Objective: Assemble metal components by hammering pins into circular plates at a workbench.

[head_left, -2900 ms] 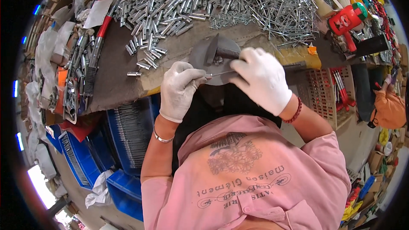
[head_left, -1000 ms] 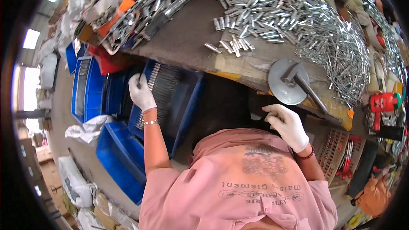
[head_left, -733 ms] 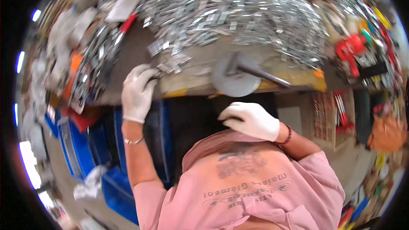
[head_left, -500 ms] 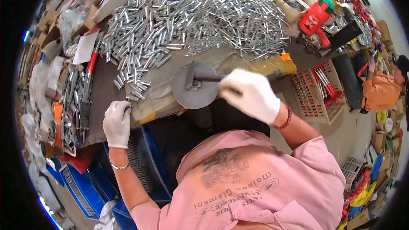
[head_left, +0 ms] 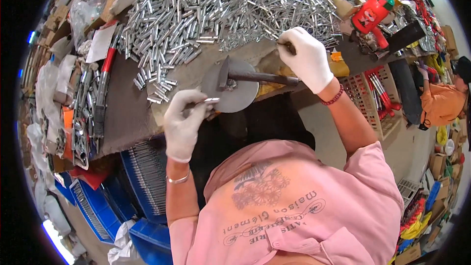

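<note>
In the head view, the two gloved hands are well apart. The left hand (head_left: 181, 130) has thumb and fingers pinched on a small metal tube (head_left: 212, 100), which sticks out to the right of its fingertips, over the near left part of a round grey plate (head_left: 240, 102). The right hand (head_left: 311, 61) is raised farther out, fingers curled at the near edge of a heap of thin metal pins (head_left: 299, 14); I cannot tell whether it grips one.

Between the hands, a hammer (head_left: 270, 77) lies with its head on the plate and its handle reaching toward the right wrist. Beyond the left hand a few loose tubes (head_left: 159, 88) lie on the bench (head_left: 120, 113), and past them spreads a large pile of silver tubes (head_left: 171, 34) — it runs into the pins ahead of the right hand.

Left of the left hand is a long red-and-black tool (head_left: 107, 64); below that hand, a blue bin (head_left: 132, 167) holds rows of metal pieces (head_left: 149, 172). Right of the right hand are a red bottle (head_left: 369, 17) with a green cap and — lower down — a beige crate (head_left: 355, 91) with red-handled tools (head_left: 380, 88). Farther right is a person in orange (head_left: 444, 100).
</note>
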